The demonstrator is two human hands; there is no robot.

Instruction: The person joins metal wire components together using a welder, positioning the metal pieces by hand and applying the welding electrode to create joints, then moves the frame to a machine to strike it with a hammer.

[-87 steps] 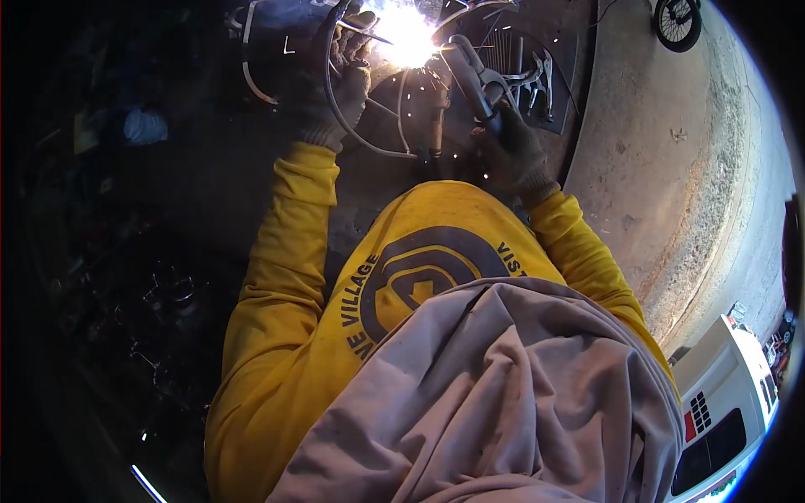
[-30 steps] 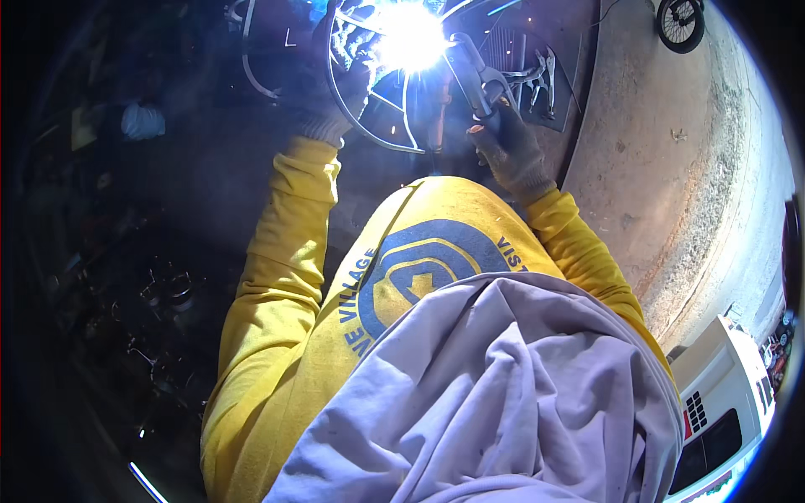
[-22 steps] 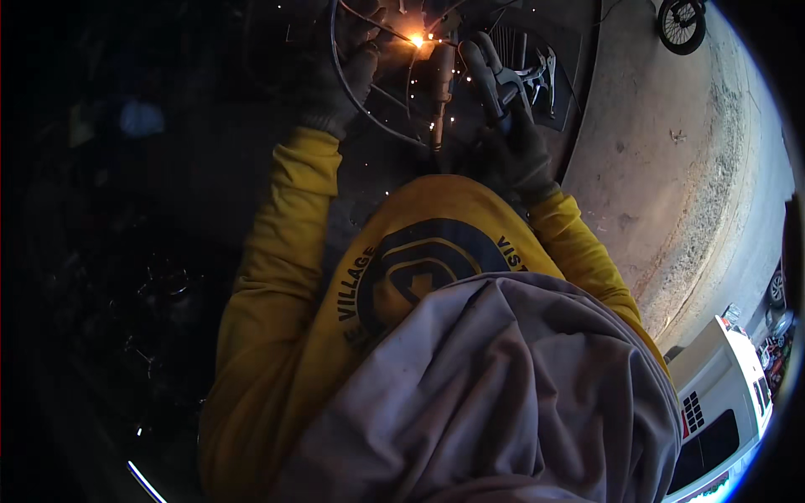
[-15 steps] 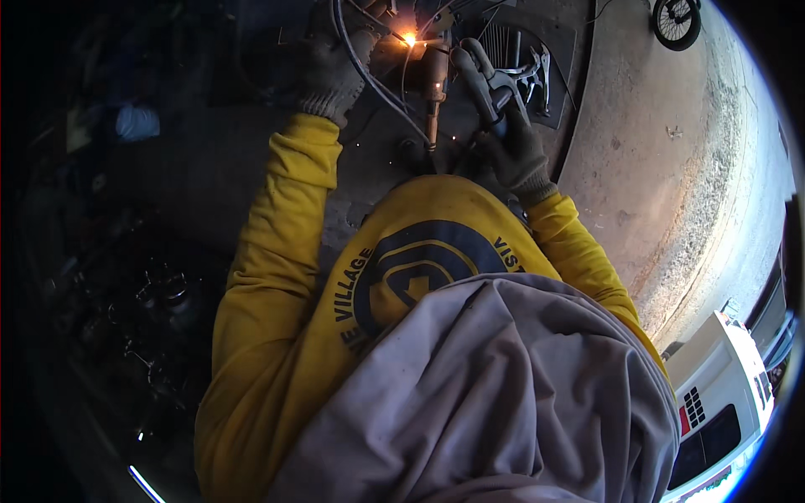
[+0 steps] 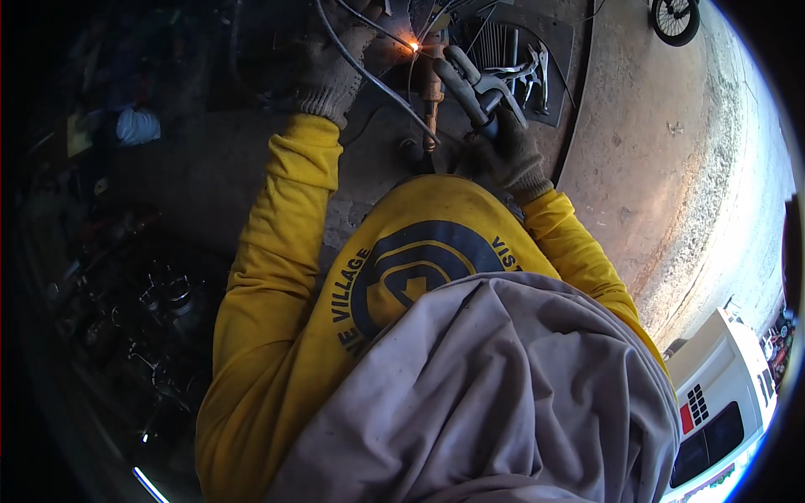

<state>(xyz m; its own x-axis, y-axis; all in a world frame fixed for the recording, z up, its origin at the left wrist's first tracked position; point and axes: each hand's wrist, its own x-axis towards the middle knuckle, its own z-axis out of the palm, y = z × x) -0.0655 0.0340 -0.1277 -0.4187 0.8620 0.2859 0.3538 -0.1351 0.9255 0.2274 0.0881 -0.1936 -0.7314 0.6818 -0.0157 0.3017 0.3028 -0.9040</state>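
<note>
My right hand point(image 5: 508, 153), in a grey knit glove, is closed round a grey welding electrode holder point(image 5: 463, 88). From the holder's jaws a thin rod runs left to a small bright orange glow point(image 5: 414, 48) near the top edge. My left hand point(image 5: 334, 80), also gloved, is at the top left of the glow; its fingers are dark and partly hidden, so its grip does not show. A grey cable point(image 5: 362, 69) loops in front of that hand. Between my hands lies an orange tool with a tapered tail point(image 5: 432, 92), just below the glow.
Locking pliers point(image 5: 534, 75) and several thin rods point(image 5: 501, 49) lie on a dark plate point(image 5: 560, 50) to the right. Beyond is a concrete floor point(image 5: 637, 151) with a spoked wheel point(image 5: 676, 18). Dark metal parts point(image 5: 172, 298) sit at the left; a white vehicle point(image 5: 725, 386) stands at the lower right.
The electrode holder has shifted left and tilted slightly in my right hand's grip. The glow has become smaller and dimmer. The cable loop has moved a little; my left hand stays nearly in place.
</note>
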